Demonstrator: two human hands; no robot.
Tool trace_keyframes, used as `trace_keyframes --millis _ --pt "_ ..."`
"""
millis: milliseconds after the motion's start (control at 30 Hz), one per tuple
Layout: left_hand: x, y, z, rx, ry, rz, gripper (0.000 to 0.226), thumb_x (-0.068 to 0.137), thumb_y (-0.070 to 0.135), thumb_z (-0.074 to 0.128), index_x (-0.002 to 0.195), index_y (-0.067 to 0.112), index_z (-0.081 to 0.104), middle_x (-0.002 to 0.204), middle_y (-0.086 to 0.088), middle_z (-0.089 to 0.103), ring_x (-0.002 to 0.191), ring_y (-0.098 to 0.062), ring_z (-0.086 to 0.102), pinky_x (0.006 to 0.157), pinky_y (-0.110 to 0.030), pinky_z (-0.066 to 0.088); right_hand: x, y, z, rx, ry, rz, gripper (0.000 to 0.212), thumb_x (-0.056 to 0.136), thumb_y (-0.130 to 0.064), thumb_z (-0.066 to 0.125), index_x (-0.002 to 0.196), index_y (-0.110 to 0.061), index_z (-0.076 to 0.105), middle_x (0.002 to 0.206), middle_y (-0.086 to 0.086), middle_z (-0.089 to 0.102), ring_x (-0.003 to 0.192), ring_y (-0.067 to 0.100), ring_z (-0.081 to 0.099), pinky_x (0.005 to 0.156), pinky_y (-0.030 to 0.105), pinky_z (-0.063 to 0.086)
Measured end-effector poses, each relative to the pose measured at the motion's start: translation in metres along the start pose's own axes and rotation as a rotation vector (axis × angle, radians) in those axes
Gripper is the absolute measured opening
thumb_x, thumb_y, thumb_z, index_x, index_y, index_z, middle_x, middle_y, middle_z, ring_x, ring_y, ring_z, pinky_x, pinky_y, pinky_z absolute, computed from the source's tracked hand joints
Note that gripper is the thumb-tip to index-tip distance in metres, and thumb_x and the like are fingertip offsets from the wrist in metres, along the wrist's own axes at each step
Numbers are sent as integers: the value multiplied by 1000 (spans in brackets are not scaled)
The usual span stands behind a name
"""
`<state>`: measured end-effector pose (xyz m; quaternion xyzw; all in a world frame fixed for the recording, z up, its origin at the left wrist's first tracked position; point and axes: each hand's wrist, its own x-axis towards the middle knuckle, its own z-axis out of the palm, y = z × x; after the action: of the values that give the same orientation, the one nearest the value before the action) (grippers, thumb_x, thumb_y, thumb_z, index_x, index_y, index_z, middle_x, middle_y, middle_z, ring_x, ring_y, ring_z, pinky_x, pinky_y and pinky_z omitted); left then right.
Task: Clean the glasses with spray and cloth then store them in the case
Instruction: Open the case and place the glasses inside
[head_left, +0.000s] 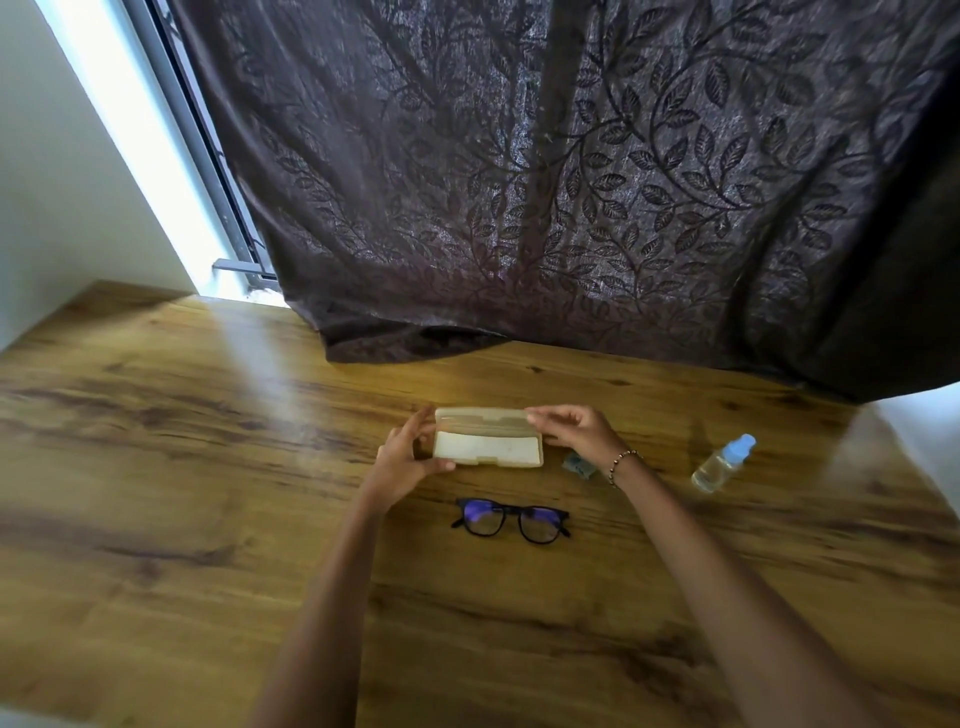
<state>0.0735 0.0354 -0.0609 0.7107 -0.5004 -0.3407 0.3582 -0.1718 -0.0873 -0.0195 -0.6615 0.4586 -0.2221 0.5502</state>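
Wood desk (208, 467) meets a dark leafy curtain (571, 182) at 12 o'clock. The left hand (402, 460) curls its fingers round the open case (488, 449); the right hand (576, 428) pinches its lid. Glasses (511, 519) lie at 6 o'clock of it, spray bottle (722, 465) at 3.
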Motion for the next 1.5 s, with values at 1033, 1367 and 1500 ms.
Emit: trace_keyframes --millis 1033,1367,1500 --pt "-2 0 7 83 44 -38 87 76 42 73 145 42 21 143 -4 42 139 -33 22 112 -56 18 -84 9 -17 -259 -112 114 17 79 -18 75 96 -22 71 95 -7 71 87 4 66 66 12 51" --pt "-5 4 6 77 56 -10 85 76 40 74 144 39 23 139 0 46 136 -30 29 112 -56 21 -98 37 -9 -183 -60 45 27 79 -1 72 91 -25 71 91 -3 72 78 1 69 67 14 53" --pt "-4 3 6 82 51 -12 86 75 41 74 143 40 23 139 0 46 133 -27 33 111 -52 24 -97 41 -6 -158 -45 35 27 80 0 70 87 -27 72 92 -1 72 80 8 70 68 21 57"
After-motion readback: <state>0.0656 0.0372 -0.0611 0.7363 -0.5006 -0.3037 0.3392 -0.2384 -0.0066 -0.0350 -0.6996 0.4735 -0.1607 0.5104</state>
